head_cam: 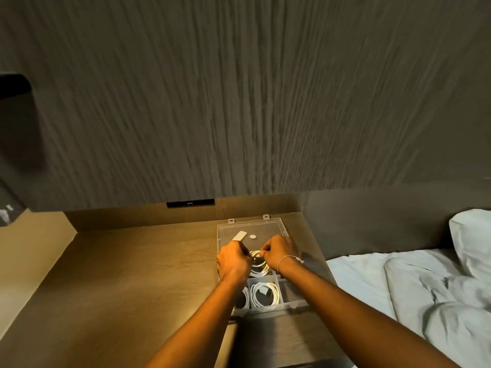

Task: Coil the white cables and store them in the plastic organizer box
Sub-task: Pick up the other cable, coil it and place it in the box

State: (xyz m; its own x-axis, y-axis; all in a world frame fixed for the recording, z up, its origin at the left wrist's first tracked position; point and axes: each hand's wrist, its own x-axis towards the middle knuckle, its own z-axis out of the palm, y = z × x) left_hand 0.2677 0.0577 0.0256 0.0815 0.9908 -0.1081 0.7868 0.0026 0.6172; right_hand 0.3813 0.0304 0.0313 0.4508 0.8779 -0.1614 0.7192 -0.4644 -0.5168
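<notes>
The organizer box (289,305) is clear plastic, the table (138,264) matt grained wood, the bedsheet (377,285) wrinkled white cloth, the coiled cable (265,293) smooth white.

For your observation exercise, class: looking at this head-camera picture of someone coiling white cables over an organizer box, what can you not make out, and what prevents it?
- Head view: the ends of the white cable, covered by the left hand and right hand.
- The organizer box, its left compartments hidden under the left forearm.
- The label on the open lid, too small to read.
- The pillow, cut off by the right edge.
</notes>
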